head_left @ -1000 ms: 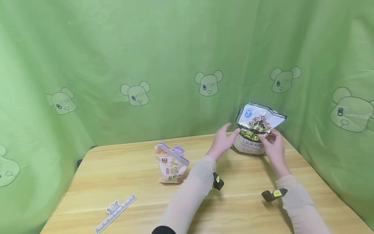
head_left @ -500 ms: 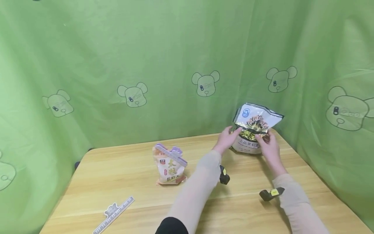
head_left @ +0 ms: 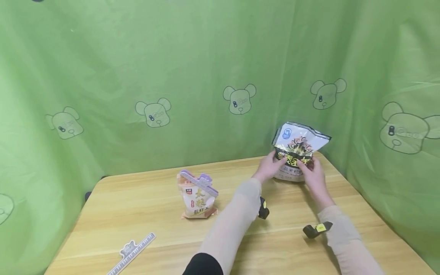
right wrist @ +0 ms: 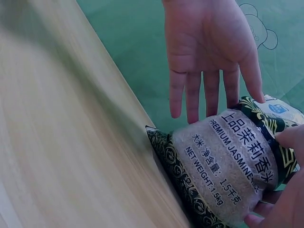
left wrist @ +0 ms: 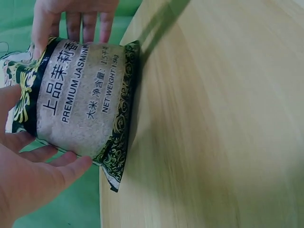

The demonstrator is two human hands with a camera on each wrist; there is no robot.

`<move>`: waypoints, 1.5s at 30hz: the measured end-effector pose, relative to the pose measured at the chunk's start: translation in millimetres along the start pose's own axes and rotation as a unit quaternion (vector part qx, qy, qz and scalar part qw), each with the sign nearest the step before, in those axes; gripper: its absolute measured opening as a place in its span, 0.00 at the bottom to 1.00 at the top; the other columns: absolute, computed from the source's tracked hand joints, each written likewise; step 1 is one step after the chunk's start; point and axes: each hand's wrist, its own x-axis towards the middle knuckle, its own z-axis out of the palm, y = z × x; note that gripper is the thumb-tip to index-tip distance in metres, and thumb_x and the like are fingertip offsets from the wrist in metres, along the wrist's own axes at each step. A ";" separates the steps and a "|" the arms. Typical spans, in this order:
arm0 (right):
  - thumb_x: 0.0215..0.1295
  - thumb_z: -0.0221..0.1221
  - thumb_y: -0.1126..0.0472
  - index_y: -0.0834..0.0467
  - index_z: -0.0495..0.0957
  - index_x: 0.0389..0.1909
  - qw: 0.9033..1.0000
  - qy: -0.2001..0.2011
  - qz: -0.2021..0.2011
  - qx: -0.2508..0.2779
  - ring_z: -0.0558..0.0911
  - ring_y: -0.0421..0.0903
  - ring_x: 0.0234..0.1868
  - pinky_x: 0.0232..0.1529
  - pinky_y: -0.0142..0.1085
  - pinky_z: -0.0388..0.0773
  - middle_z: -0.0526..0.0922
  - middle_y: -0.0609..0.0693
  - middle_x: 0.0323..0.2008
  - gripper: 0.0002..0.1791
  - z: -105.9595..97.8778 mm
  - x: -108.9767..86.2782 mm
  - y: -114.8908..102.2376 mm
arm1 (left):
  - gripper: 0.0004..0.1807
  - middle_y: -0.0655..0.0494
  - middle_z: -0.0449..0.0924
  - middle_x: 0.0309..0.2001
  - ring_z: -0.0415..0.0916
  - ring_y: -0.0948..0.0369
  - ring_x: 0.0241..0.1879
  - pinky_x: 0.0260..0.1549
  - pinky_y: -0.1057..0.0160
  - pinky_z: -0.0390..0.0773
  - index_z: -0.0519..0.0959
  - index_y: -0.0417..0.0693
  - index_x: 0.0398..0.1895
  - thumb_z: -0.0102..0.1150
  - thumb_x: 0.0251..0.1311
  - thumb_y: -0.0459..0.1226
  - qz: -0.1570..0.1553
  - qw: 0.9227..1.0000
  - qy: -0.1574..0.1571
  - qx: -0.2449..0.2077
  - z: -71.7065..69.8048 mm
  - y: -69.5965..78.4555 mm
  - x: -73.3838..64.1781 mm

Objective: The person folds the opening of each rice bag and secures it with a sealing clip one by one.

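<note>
A plastic bag of jasmine rice [head_left: 300, 144] stands upright at the far right of the table, its pale top slack and leaning back. My left hand [head_left: 269, 168] holds its left side, thumb on the front and fingers along the side. My right hand [head_left: 315, 176] grips the opposite side, thumb on the front and fingers partly hidden behind. In the left wrist view, the clear lower part of the rice bag [left wrist: 76, 95] shows grains. The right wrist view shows the left hand [right wrist: 209, 52] with fairly straight fingers against the rice bag [right wrist: 218, 161].
A smaller orange-and-white food bag [head_left: 197, 200] stands left of centre, with a purple bag clip [head_left: 199, 182] across its top. A grey-white bag clip [head_left: 132, 253] lies at the front left of the wooden table [head_left: 165, 236]. Green curtain [head_left: 192, 57] surrounds the back and sides.
My left hand has come in from beside the rice bag to hold its side. The right thumb has shifted inward on the front. The head view has shifted slightly.
</note>
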 end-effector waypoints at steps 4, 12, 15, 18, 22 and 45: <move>0.61 0.47 0.41 0.60 0.38 0.68 1.000 -0.011 -0.003 -0.003 0.52 0.61 0.68 0.66 0.54 0.52 0.47 0.64 0.68 0.45 -1.4 0.1 1.6 | 0.32 0.54 0.71 0.58 0.69 0.58 0.57 0.56 0.59 0.70 0.61 0.55 0.63 0.49 0.56 0.56 0.022 1.000 0.004 0.022 1.9 -1.2 -3.6; 0.61 0.48 0.41 0.59 0.39 0.68 1.000 -0.027 -0.014 0.001 0.51 0.61 0.68 0.66 0.55 0.50 0.46 0.64 0.68 0.44 -4.1 -2.1 8.3 | 0.35 0.55 0.66 0.62 0.65 0.57 0.60 0.58 0.55 0.68 0.55 0.58 0.66 0.47 0.56 0.58 0.012 0.999 -0.006 0.041 4.0 1.4 -14.3; 0.61 0.49 0.42 0.60 0.41 0.68 0.999 -0.031 -0.020 0.001 0.52 0.62 0.67 0.65 0.55 0.52 0.48 0.64 0.68 0.44 -6.5 -2.2 10.7 | 0.36 0.56 0.64 0.63 0.64 0.57 0.61 0.58 0.54 0.67 0.55 0.59 0.66 0.47 0.56 0.58 0.009 0.999 -0.001 0.034 6.6 0.9 -16.5; 0.61 0.49 0.42 0.61 0.42 0.67 0.999 -0.036 -0.024 0.000 0.53 0.63 0.67 0.65 0.55 0.54 0.49 0.65 0.68 0.43 -9.2 -1.4 13.0 | 0.37 0.56 0.62 0.65 0.62 0.56 0.63 0.59 0.53 0.65 0.54 0.57 0.67 0.46 0.56 0.59 0.002 0.999 0.006 0.032 9.4 0.4 -19.0; 0.61 0.49 0.42 0.62 0.43 0.67 0.999 -0.045 -0.028 -0.002 0.54 0.63 0.66 0.64 0.56 0.54 0.49 0.65 0.67 0.43 -11.2 -1.0 15.2 | 0.38 0.55 0.61 0.65 0.62 0.55 0.63 0.60 0.52 0.65 0.55 0.56 0.66 0.45 0.55 0.61 -0.007 0.999 0.023 0.034 11.5 0.4 -24.0; 0.58 0.54 0.44 0.65 0.51 0.63 0.992 -0.109 -0.051 -0.045 0.61 0.61 0.62 0.61 0.55 0.61 0.59 0.66 0.63 0.41 -11.4 -6.4 5.9 | 0.31 0.55 0.67 0.57 0.64 0.53 0.55 0.52 0.48 0.68 0.66 0.59 0.57 0.50 0.52 0.61 -0.082 0.984 0.157 -0.033 9.0 -1.7 -50.9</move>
